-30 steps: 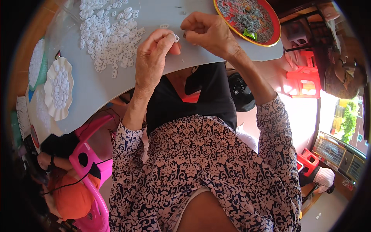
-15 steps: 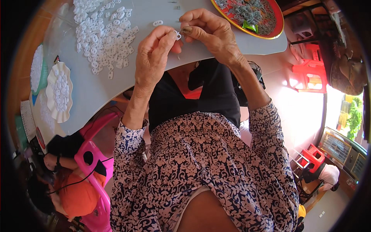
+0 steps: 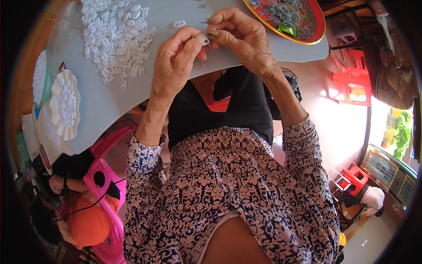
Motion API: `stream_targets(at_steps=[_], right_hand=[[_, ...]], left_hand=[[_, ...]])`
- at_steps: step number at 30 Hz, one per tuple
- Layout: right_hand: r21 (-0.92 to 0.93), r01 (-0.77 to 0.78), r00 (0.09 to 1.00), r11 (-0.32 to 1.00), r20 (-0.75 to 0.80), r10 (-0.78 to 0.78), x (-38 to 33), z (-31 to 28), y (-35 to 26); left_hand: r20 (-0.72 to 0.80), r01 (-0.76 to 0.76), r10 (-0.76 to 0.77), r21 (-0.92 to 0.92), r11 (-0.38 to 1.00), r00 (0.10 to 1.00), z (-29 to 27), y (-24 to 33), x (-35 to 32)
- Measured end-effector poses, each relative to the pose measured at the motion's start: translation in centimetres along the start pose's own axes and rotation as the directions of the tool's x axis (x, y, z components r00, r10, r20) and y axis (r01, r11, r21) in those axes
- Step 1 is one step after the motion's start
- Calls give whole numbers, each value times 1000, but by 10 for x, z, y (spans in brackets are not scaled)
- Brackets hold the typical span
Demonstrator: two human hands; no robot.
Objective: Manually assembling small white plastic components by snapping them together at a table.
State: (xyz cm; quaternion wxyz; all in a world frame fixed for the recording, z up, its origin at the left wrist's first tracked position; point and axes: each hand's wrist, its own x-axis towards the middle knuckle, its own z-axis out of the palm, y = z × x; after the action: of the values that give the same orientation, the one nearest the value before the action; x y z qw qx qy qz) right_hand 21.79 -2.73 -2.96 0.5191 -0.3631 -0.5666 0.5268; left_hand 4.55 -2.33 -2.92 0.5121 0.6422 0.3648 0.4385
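Over the table's near edge my two hands meet at the fingertips. My left hand (image 3: 176,59) is closed in a pinch on a small white plastic piece with a round hole (image 3: 205,41). My right hand (image 3: 244,39) has thumb and forefinger closed against that piece; whatever is between them is too small to make out. Just beyond my left hand lies a loose white two-holed piece (image 3: 179,24). A large spread of similar white pieces (image 3: 116,46) covers the table to the left. At the far right, a red round tray with a gold rim (image 3: 323,33) holds many thin grey metal bits (image 3: 292,15).
On the grey table's (image 3: 149,81) left side stand a wavy-edged white dish (image 3: 57,110) of white pieces and a green container (image 3: 47,83). A person in orange (image 3: 88,222) sits by a pink chair (image 3: 100,176) at lower left. Red stools (image 3: 351,83) stand on the right.
Both hands stay nearly in place, still joined at the fingertips. The white piece has shifted slightly to the right and turned a little in my left fingers.
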Motion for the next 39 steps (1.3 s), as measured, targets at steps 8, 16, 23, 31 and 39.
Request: stream_targets(at_steps=[8,16,23,31,39], right_hand=[[-114,85,996,990,27,-82,-1,0,3],[-239,179,984,954,26,-178,-6,10,-3],[-451,222,974,864,74,-212,-5,9,-1],[-262,29,1000,965,18,-26,-9,6,-8],[-173,50,998,984,38,-44,-8,2,-6]], left_hand=[[-8,1,-1,13,1000,1000,2,-3,-2],[11,-4,4,-7,1000,1000,0,-1,-6],[41,-48,49,-19,999,998,0,-5,-4],[125,2,5,-59,998,992,-5,-8,-1],[102,1,20,-196,981,995,-4,-12,-3]])
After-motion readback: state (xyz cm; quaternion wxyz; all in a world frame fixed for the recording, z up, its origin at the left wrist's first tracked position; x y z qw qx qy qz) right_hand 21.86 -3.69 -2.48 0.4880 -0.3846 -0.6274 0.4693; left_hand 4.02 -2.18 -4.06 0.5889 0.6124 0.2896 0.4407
